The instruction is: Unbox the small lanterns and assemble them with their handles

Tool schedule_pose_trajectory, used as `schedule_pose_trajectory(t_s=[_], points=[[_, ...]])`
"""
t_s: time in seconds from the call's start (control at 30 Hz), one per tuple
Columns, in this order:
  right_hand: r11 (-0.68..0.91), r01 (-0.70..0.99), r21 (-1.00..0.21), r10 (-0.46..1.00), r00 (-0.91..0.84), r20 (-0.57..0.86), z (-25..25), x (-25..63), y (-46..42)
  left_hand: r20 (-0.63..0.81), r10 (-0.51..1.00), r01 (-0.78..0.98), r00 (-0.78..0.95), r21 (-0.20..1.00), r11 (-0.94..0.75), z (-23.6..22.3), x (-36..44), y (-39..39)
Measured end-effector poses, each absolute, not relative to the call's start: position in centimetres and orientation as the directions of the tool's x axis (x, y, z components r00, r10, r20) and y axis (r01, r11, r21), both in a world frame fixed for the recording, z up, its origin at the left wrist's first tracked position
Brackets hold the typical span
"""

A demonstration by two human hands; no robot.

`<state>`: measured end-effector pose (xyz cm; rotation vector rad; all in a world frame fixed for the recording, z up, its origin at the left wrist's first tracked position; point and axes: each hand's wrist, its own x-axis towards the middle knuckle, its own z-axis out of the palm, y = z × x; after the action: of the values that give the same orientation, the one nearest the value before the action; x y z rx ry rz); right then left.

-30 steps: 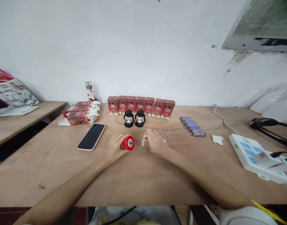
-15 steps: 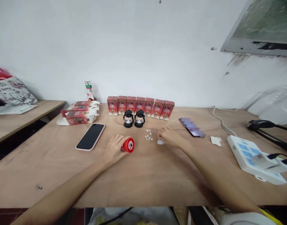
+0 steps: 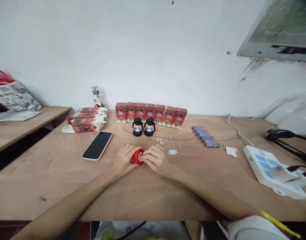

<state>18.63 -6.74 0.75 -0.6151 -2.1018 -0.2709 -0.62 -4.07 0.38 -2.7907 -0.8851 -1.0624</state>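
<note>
My left hand [image 3: 124, 159] is wrapped around a red lantern [image 3: 136, 156], tipped on its side with its base facing right. At that base my right hand [image 3: 156, 159] has its fingers pinched together against the inside; whatever they hold is hidden. Two small black lanterns [image 3: 137, 127] with clear middles stand upright behind my hands. Beyond the right hand lie several silvery round button cells [image 3: 160, 147], small white pieces [image 3: 172, 152] and bent thin wires [image 3: 175, 142]. Part of the button cells is covered by the right hand.
Several red printed boxes [image 3: 150, 111] stand in a row near the wall. Opened red boxes [image 3: 85, 123] and a phone [image 3: 97, 146] lie to the left. On the right are another phone [image 3: 205, 136], a crumpled white tissue [image 3: 231, 151] and a white power strip [image 3: 265, 166] with cables.
My right hand has moved left from the small parts and wires to the red lantern's base. The wires are now uncovered. The left hand keeps its hold on the lantern.
</note>
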Motion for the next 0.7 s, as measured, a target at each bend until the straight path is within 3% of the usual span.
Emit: schedule_pose_trajectory(t_s=[0.3,0.7], points=[[0.882,0.452,-0.134,0.328,-0.386,0.862,-0.2,18.4,-6.9,0.602,0.467,0.515,0.648,0.106,-0.85,0.4,-0.5,-4.2],[0.91,0.397,-0.116,0.321,-0.499,0.805,-0.2,18.7,-6.7,0.478,0.448,0.477,0.756,0.066,-0.876,0.5,-0.6,-3.7]])
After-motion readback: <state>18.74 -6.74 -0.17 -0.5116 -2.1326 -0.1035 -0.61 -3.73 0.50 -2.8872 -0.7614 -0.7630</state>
